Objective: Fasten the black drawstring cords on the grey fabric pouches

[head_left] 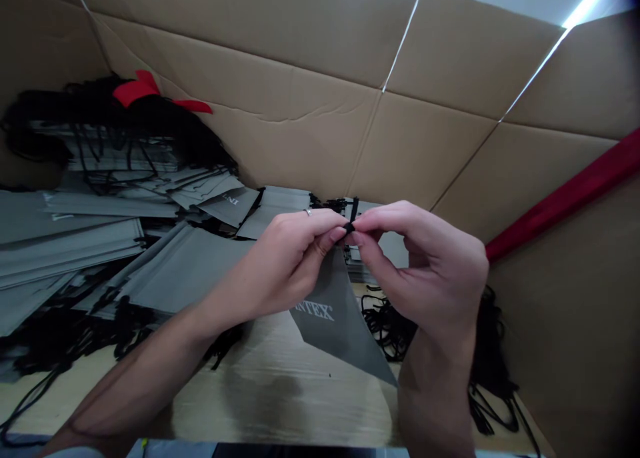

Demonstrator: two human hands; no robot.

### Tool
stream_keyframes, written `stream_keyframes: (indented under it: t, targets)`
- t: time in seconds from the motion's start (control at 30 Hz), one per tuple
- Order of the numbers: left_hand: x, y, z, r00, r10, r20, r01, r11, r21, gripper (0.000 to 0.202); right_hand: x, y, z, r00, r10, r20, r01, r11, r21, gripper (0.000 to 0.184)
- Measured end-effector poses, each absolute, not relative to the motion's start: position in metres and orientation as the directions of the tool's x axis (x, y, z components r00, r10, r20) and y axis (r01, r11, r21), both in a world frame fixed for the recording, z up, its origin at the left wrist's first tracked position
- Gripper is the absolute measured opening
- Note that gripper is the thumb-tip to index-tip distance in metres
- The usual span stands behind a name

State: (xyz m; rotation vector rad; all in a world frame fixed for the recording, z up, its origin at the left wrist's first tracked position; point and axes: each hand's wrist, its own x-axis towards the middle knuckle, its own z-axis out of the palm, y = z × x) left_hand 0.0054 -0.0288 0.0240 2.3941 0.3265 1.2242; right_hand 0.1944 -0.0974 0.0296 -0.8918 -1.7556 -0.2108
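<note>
My left hand [300, 251] and my right hand [420, 258] meet in the middle, both pinching a short black cord [349, 228]. One end of the cord sticks up between the fingertips. From it hangs a grey pouch [337, 298] with white lettering ending in "NTEX", tilted above the table. My left hand wears a ring. Fingers partly cover the top of the pouch, so how the cord sits in it cannot be made out.
Stacks of grey pouches [175, 265] with black cords spread over the left of the wooden table [280, 391]. A heap of black cords [165, 121] tied with a red strip [137, 91] lies behind them. More black cords [385, 325] lie at right. Cardboard walls [300, 111] enclose the back and right.
</note>
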Motion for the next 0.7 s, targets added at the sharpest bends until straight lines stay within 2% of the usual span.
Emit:
stream_keyframes:
  t: [0.1,0.2,0.27,0.37,0.7]
  targets:
    - [0.006,-0.027,0.022,0.546,0.423,0.723,0.054,-0.879,0.473,0.029,0.195,-0.096,0.030,-0.121,0.456,0.882,0.677,0.687,-0.262,0.020]
    - [0.008,-0.027,0.018,0.420,0.475,0.774,0.050,-0.863,0.503,0.014,0.196,-0.097,0.031,-0.104,0.475,0.874,0.690,0.667,-0.281,0.020]
    - [0.008,-0.027,0.017,0.337,0.481,0.810,0.006,-0.861,0.508,0.011,0.196,-0.098,0.032,-0.078,0.516,0.853,0.697,0.640,-0.323,0.019]
    - [0.006,-0.026,0.017,0.340,0.427,0.838,-0.017,-0.888,0.460,0.004,0.196,-0.100,0.033,-0.047,0.564,0.824,0.699,0.608,-0.376,0.016]
    - [-0.007,-0.018,0.022,0.388,0.217,0.896,-0.001,-0.972,0.236,0.019,0.194,-0.105,0.033,-0.068,0.618,0.783,0.660,0.617,-0.429,0.019]
